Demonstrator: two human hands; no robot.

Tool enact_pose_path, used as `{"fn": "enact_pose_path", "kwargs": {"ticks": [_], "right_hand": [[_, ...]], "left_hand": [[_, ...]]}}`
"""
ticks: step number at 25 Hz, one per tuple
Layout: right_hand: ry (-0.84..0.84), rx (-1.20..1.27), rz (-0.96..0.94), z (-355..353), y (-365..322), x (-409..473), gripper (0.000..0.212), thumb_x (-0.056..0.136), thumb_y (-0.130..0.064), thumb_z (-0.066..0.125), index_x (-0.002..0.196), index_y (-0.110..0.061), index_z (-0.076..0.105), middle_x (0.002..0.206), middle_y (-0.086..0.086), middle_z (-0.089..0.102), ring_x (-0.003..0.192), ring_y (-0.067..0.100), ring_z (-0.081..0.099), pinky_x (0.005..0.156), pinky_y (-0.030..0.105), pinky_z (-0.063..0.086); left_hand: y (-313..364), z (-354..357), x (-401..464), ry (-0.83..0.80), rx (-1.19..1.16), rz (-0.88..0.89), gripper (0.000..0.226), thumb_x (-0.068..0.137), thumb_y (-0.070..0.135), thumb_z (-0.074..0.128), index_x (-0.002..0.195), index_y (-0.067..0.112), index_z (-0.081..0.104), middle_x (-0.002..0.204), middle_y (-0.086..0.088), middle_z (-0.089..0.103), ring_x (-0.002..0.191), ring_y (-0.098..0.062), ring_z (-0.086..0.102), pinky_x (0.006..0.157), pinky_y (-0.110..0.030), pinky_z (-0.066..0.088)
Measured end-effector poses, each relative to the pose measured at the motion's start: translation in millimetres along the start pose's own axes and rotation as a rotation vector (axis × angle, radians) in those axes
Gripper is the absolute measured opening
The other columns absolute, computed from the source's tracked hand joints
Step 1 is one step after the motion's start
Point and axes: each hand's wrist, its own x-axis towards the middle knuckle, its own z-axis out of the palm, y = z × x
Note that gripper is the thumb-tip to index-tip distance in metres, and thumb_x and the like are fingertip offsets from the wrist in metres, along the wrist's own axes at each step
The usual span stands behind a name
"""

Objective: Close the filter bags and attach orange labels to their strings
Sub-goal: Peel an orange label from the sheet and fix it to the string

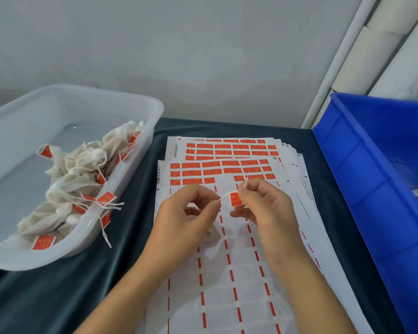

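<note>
String (225, 196) runs left-right, pinched between left hand (191, 213) and right hand (263, 208) fingers holding orange label (235, 199).

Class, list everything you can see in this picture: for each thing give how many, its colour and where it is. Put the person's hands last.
Clear tub: one, see-through, left on the cloth.
Filter bags: a heap, off-white with orange labels, inside the clear tub.
Label sheets: a stack, white with orange labels, centre.
Blue bin: one, right.
Cloth: one, dark teal, under everything.
String: one, white, between the hands.
Orange label: one, on the string.
Left hand: pinches the string.
Right hand: grips the orange label.
</note>
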Motion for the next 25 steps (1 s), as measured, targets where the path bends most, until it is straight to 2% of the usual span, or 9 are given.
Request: {"fn": "enact_pose_path", "kwargs": {"ticks": [3,7,11,13,16,20,22,25], "right_hand": [[-0.027,-0.031,-0.012,0.0,-2.9,-1.0,0.019,0.102,-0.028,0.064,0.085,-0.033,0.07,0.089,-0.009,0.074,0.085,0.012,0.073,0.07,0.015,0.057],[-0.138,-0.131,-0.069,6.8,-18.4,-2.6,0.023,0.101,-0.02,0.065,0.084,-0.036,0.068,0.08,-0.008,0.072,0.08,0.012,0.071,0.065,0.012,0.055],[-0.328,-0.251,-0.146,8.8,-54.1,-5.1,0.023,0.099,-0.016,0.062,0.084,-0.032,0.068,0.075,-0.001,0.072,0.072,0.014,0.071,0.071,0.015,0.056],[-0.444,-0.247,-0.191,15.2,-79.4,-8.1,0.022,0.098,-0.017,0.063,0.086,-0.035,0.069,0.079,-0.002,0.076,0.075,0.013,0.075,0.073,0.014,0.057],[-0.523,-0.17,-0.25,35.2,-110.1,-6.5,0.011,0.096,-0.027,0.063,0.09,-0.033,0.071,0.087,-0.003,0.079,0.082,0.014,0.078,0.079,0.015,0.058],[-0.582,-0.128,-0.331,97.6,-124.6,6.4,0.011,0.1,-0.016,0.067,0.091,-0.021,0.07,0.089,0.001,0.079,0.088,0.021,0.077,0.086,0.042,0.063],[-0.566,-0.174,-0.38,135.7,-124.8,9.7,0.011,0.099,-0.02,0.067,0.089,-0.024,0.069,0.086,-0.005,0.076,0.084,0.015,0.074,0.083,0.039,0.06],[-0.577,-0.341,-0.432,179.1,-114.3,9.0,0.008,0.098,-0.027,0.063,0.09,-0.029,0.066,0.086,-0.013,0.071,0.081,0.005,0.067,0.076,0.029,0.055]], "left_hand": [[-2.4,-8.7,-1.1,-0.014,0.194,0.012,0.013,0.097,0.035,0.07,0.087,0.043,0.068,0.097,0.026,0.066,0.097,0.0,0.062,0.072,-0.016,0.055],[7.7,-19.0,-11.4,-0.036,0.425,0.032,0.003,0.098,0.043,0.066,0.1,0.044,0.067,0.093,0.024,0.062,0.095,0.009,0.057,0.07,-0.014,0.051],[31.2,-49.7,-28.2,0.157,0.325,0.205,0.004,0.096,0.035,0.072,0.1,0.036,0.073,0.093,0.022,0.067,0.087,-0.001,0.066,0.073,-0.019,0.055],[46.4,-72.6,-37.5,0.239,0.335,0.288,0.01,0.096,0.031,0.074,0.105,0.035,0.072,0.098,0.021,0.068,0.087,-0.002,0.068,0.074,-0.019,0.058],[62.9,-104.2,-45.5,0.33,0.343,0.335,0.013,0.095,0.026,0.076,0.106,0.033,0.072,0.101,0.017,0.069,0.086,-0.005,0.071,0.075,-0.025,0.06],[68.6,-156.6,-48.1,0.487,0.424,0.315,0.015,0.092,0.016,0.077,0.099,0.028,0.073,0.095,0.012,0.071,0.081,-0.006,0.07,0.073,-0.029,0.058],[63.1,-182.7,-46.2,0.542,0.521,0.28,0.017,0.09,0.01,0.077,0.101,0.022,0.075,0.096,0.008,0.071,0.083,-0.008,0.069,0.075,-0.035,0.058],[46.6,-202.1,-48.3,0.482,0.672,0.113,0.024,0.09,0.002,0.072,0.107,0.019,0.074,0.101,0.003,0.069,0.09,-0.018,0.067,0.082,-0.037,0.055]]}}
